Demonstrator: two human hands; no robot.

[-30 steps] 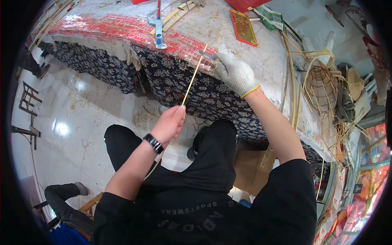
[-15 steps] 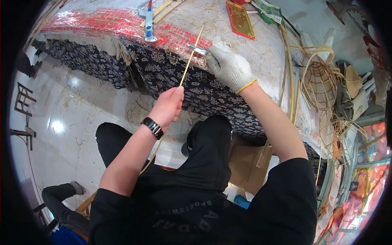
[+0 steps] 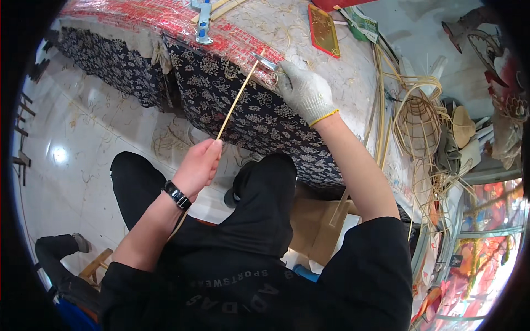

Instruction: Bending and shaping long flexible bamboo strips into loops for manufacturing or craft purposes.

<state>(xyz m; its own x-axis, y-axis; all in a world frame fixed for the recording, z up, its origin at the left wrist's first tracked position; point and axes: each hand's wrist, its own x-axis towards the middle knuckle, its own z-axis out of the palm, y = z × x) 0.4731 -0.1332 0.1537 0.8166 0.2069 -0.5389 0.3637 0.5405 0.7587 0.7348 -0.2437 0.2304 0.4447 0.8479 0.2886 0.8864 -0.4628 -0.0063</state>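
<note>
My left hand (image 3: 200,166), bare with a black watch on the wrist, is closed on a thin pale bamboo strip (image 3: 236,103). The strip slants up to the table edge, and its other end trails beneath my left forearm. In a white knitted glove with a yellow cuff, my right hand (image 3: 307,92) is closed on a small knife. Its handle is hidden in the glove, while the blade (image 3: 266,61) points left and meets the strip near its upper end. Where exactly the edge touches is too small to tell.
Red-printed plastic (image 3: 149,15) covers the table's front edge above a dark floral cloth (image 3: 221,83). A blue-and-silver tool (image 3: 203,32) and a red-rimmed tray (image 3: 324,32) lie on top. At right are a woven frame (image 3: 418,127) and long strips; below, a cardboard box (image 3: 314,229).
My left hand has drawn down and left with the strip, and less of the strip sticks out beyond the blade. The gloved right hand keeps its place by the table edge.
</note>
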